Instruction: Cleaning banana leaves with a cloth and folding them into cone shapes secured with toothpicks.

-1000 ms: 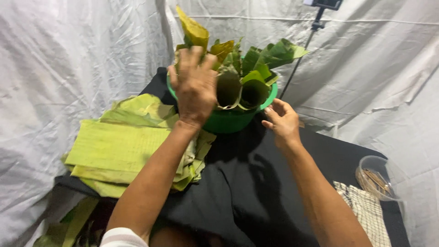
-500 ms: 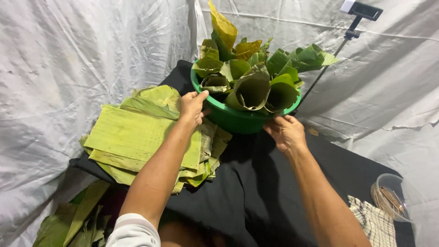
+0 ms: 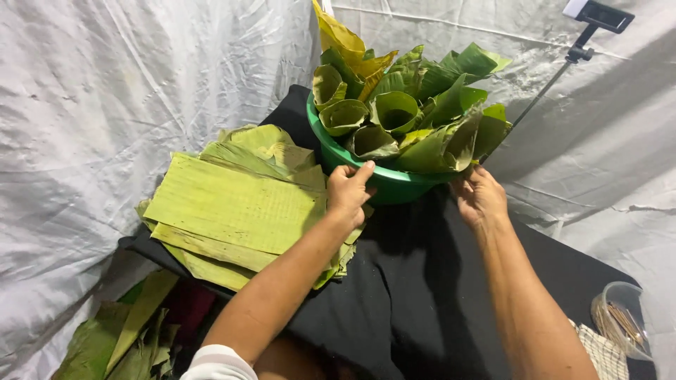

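A green plastic bowl point(image 3: 394, 184) stands at the back of a black-covered table, packed with several rolled banana-leaf cones point(image 3: 394, 112). My left hand point(image 3: 348, 191) rests against the bowl's near left side, fingers curled at the wall just under the rim. My right hand point(image 3: 480, 197) touches the bowl's near right side, under an overhanging leaf cone. A stack of flat cut banana leaves point(image 3: 229, 200) lies left of the bowl, partly under my left forearm.
White sheeting hangs behind and to both sides. A clear plastic cup with thin sticks point(image 3: 620, 320) stands at the right front, by a checked cloth point(image 3: 602, 355). Loose leaves point(image 3: 120, 338) lie low at the left. A phone holder on a stand point(image 3: 598, 17) rises at back right.
My left hand came down from the top of the leaf cones to the bowl's left side. My right hand stayed at the right side. The view has drawn closer to the bowl.
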